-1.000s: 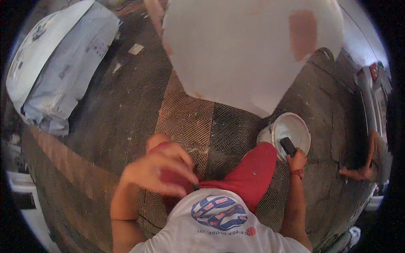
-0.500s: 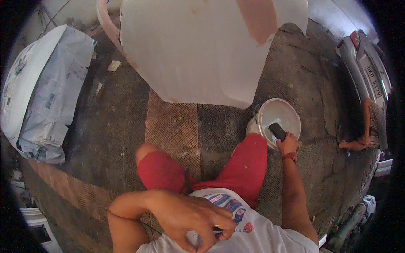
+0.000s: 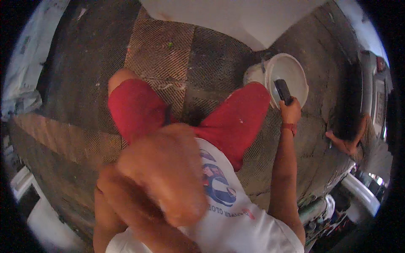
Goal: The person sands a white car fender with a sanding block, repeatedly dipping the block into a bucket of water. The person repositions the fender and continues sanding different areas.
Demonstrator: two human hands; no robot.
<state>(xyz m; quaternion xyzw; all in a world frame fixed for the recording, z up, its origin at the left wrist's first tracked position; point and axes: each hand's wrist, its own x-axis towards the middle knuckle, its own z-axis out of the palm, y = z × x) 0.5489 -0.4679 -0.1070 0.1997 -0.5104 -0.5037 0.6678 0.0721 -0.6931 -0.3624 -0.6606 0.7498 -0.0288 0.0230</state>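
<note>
At the right, my right hand (image 3: pixel 290 111), with a red band on its wrist, grips a black oblong block (image 3: pixel 283 91) that looks like a sanding block. The block is tilted over the open mouth of a white bucket (image 3: pixel 306 80), beside my right knee. Raised in front of my chest, close to the camera, is my left hand (image 3: pixel 168 168). Motion smears it and its fingers are hard to make out.
A large pale panel (image 3: pixel 236 19) hangs over the patterned floor ahead. Another person's bare leg and foot (image 3: pixel 346 145) are at the right, near a silver car rear (image 3: pixel 373 90). Paper-covered bodywork (image 3: pixel 31 63) stands at the far left; clutter (image 3: pixel 320 219) lies at lower right.
The view has tipped downward, so the panel and bucket sit higher in the picture. My left hand has come up nearer the camera. My right hand still holds the block at the bucket.
</note>
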